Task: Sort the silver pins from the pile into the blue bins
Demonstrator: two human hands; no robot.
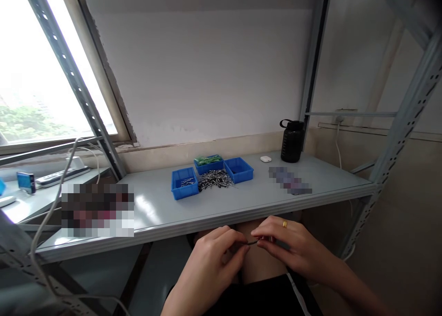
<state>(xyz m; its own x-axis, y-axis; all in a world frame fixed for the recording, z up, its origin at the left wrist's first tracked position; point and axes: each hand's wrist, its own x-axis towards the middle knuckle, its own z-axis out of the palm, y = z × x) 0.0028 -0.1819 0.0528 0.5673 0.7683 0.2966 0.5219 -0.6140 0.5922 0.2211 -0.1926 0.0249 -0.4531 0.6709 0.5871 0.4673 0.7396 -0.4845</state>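
Observation:
My left hand [221, 254] and my right hand [288, 242] meet above my lap, below the front edge of the table. A short, thin dark rod [253, 243] bridges the gap between their fingertips. Both hands are closed in a pinch, each at one end of it. Its ends are hidden by the fingers, and its exact kind is too small to make out. On the table beyond lies a pile of thin metal pieces with dark parts [216, 180], apart from both hands.
Around the pile stand a blue bin with a few metal pieces [184, 192], a blue bin with green packets [208, 169] and another blue bin [243, 175]. Farther right are a white case [265, 159] and a black bottle [292, 143]. Metal shelf posts frame the table [155, 228].

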